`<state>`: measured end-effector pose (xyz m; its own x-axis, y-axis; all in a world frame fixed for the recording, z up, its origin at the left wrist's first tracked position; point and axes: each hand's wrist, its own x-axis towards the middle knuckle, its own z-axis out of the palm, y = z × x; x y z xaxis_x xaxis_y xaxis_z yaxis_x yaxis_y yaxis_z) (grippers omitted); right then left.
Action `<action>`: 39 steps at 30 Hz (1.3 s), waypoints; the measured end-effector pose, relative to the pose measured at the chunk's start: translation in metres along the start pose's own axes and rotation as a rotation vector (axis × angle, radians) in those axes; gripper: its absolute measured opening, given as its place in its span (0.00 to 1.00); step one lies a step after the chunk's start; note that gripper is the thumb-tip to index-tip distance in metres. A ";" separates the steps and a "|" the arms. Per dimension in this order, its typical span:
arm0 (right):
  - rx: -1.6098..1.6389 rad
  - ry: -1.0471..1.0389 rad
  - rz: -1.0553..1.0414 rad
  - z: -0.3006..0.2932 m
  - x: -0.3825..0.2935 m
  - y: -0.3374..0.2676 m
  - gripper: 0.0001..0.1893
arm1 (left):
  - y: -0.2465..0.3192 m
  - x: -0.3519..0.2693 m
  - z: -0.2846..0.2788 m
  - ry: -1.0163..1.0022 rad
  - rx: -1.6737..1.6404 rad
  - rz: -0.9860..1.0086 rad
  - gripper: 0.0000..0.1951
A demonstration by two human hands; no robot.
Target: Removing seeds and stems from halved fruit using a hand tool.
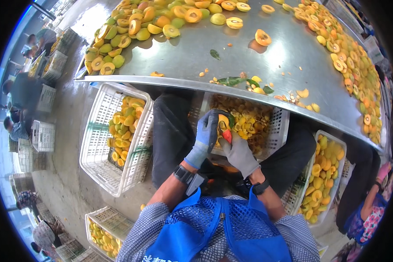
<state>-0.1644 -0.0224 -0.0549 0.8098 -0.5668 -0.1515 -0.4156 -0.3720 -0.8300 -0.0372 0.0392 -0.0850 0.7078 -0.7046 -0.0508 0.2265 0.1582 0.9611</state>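
Note:
My left hand (205,132), in a blue-grey glove, is closed around a halved yellow-orange fruit (223,121). A green leaf or green-skinned piece shows beside the fruit. In a light grey glove, my right hand (238,150) grips a small tool with a red handle (227,135) against the fruit; its working end is hidden. Both hands are over a white plastic crate (279,127) between my knees, which holds fruit scraps and pits. Above them, the steel table (183,57) carries halved fruits (134,28) piled at the upper left.
White crates of fruit halves stand at my left (95,140), at my right (330,196) and at the lower left (109,217). The table's metal edge (196,85) crosses just beyond my hands. A co-worker's gloved hand (383,171) is at far right; people and crates line the left.

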 end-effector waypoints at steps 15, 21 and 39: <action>0.670 -0.248 0.458 -0.007 -0.019 -0.005 0.14 | 0.027 0.013 -0.005 -0.300 0.336 -0.156 0.27; 0.772 -0.306 0.434 -0.020 -0.018 -0.017 0.15 | 0.015 0.002 0.002 -0.238 0.096 -0.004 0.24; 0.708 -0.339 0.360 -0.024 -0.031 -0.038 0.19 | 0.060 0.011 0.008 -0.469 0.155 -0.108 0.12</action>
<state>-0.1840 -0.0082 -0.0059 0.8053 -0.2698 -0.5280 -0.4060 0.3981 -0.8226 -0.0209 0.0350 -0.0259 0.3006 -0.9519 -0.0592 0.1548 -0.0126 0.9879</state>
